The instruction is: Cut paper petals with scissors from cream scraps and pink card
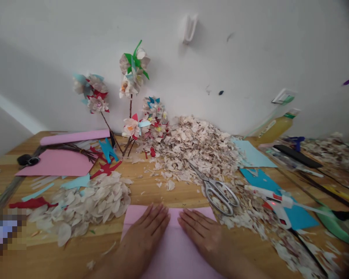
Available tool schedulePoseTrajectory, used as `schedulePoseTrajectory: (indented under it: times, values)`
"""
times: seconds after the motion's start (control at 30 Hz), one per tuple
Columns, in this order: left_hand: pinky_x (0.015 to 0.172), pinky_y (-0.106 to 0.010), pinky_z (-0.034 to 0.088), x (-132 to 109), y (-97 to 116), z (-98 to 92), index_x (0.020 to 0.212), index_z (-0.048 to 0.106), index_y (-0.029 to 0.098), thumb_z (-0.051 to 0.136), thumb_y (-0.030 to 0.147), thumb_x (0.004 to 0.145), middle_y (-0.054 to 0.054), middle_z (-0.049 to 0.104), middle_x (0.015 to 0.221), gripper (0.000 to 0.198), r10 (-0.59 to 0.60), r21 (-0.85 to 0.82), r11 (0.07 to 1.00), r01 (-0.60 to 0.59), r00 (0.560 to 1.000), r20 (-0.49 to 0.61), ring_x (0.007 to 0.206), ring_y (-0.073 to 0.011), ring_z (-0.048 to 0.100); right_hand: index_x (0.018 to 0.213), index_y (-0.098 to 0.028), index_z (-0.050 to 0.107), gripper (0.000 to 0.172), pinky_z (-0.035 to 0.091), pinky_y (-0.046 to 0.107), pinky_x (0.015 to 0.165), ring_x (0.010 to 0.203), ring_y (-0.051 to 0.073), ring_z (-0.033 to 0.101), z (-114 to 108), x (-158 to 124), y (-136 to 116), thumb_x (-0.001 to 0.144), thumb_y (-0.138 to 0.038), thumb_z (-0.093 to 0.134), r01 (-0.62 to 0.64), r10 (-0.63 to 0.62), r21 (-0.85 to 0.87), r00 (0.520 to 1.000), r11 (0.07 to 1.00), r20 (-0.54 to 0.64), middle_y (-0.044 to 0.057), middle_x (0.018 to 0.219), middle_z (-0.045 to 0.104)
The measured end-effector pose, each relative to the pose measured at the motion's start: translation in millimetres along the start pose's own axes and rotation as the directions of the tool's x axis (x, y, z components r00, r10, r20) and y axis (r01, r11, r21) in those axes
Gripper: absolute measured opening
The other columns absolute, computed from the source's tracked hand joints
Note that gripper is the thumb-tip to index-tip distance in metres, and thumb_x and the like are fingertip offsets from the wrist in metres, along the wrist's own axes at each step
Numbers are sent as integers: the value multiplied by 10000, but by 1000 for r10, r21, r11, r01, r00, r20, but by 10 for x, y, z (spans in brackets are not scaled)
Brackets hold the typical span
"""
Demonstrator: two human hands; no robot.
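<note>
Both hands lie flat, fingers stretched out and gripping nothing, on a pink paper sheet (174,248) at the near edge of the wooden table (145,192). The left hand (147,228) and the right hand (199,228) press side by side near the sheet's far edge, a narrow strip of pink showing between them. Just beyond the right hand lie scissors (218,190), at the foot of a big heap of pale shavings (197,147). A glue gun (275,203) rests to the right on blue paper (301,219). Left of the sheet sits a pile of pale petals (87,205). Paper flowers (133,73) stand against the wall.
</note>
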State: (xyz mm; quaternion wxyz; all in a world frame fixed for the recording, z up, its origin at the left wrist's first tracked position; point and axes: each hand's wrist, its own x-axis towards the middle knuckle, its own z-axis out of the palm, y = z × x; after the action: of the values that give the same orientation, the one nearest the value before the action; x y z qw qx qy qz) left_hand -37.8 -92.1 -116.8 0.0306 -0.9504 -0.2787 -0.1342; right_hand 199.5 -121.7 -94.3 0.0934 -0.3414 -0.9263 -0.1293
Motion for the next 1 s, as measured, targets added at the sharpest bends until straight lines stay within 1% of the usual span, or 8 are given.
schedulePoseTrajectory:
  times: [0.07, 0.17, 0.27, 0.4, 0.5, 0.67, 0.83, 1.0]
  values:
    - [979, -372, 394, 13, 2, -29, 1302, 346, 151, 357, 92, 838, -82, 453, 1319, 468, 35, -30, 999, -35, 999, 10, 1227, -189, 381, 1180, -80, 513, 406, 512, 388, 860, 1099, 229, 521, 5, 5, -3, 838, -23, 302, -22, 23, 14, 999, 1000, -23, 112, 1186, 575]
    - [972, -376, 404, 47, 6, -70, 1280, 383, 163, 373, 162, 861, -72, 496, 1286, 420, 73, -76, 995, -72, 997, 14, 1207, -187, 412, 1142, -81, 547, 393, 524, 372, 842, 1059, 227, 554, -3, 25, 1, 837, -29, 304, -24, 26, 37, 999, 999, -39, 117, 1146, 608]
    - [969, -394, 405, 61, 4, -86, 1275, 394, 181, 382, 188, 866, -77, 511, 1273, 409, 50, -106, 993, -49, 999, 8, 1202, -196, 418, 1139, -80, 549, 396, 522, 369, 846, 1051, 230, 561, -16, 48, 8, 821, -24, 320, -28, 29, 51, 999, 998, -32, 121, 1137, 615]
    - [978, -424, 384, 52, -7, -87, 1284, 380, 203, 365, 202, 875, -79, 478, 1301, 409, 56, -112, 992, -50, 997, 46, 1221, -211, 385, 1133, -89, 552, 406, 524, 368, 840, 1038, 227, 571, -15, 78, 9, 802, -15, 329, -68, 69, 54, 998, 996, -13, 112, 1129, 623]
    - [974, -428, 385, 54, -11, -93, 1289, 372, 199, 341, 213, 883, -85, 466, 1308, 407, 47, -103, 994, -39, 996, 79, 1222, -214, 379, 1124, -85, 560, 400, 520, 363, 844, 1035, 226, 572, -5, 90, 9, 806, -16, 326, -67, 68, 61, 998, 996, -12, 112, 1123, 627]
    - [970, -429, 386, 54, -2, -81, 1303, 351, 196, 366, 263, 877, -103, 435, 1326, 432, -15, -115, 993, 20, 999, 47, 1233, -231, 352, 1146, -83, 543, 381, 516, 371, 853, 1055, 229, 558, -3, 71, 27, 829, -29, 339, -32, 34, 67, 999, 997, -25, 117, 1135, 618]
    - [977, -421, 381, 45, 0, -68, 1303, 350, 198, 364, 278, 877, -98, 451, 1315, 434, -24, -144, 989, 32, 998, 57, 1218, -212, 383, 1141, -82, 546, 376, 521, 368, 851, 1054, 228, 559, -6, 61, 26, 827, -26, 348, -25, 27, 82, 999, 996, -28, 119, 1133, 619]
    - [979, -417, 380, 51, 10, -111, 1311, 339, 212, 343, 297, 880, -91, 439, 1327, 439, -36, -153, 987, 48, 996, 82, 1221, -211, 380, 1145, -90, 546, 401, 512, 359, 864, 1058, 218, 558, 9, 61, 43, 796, -6, 367, -47, 49, 109, 999, 993, -15, 109, 1139, 618]
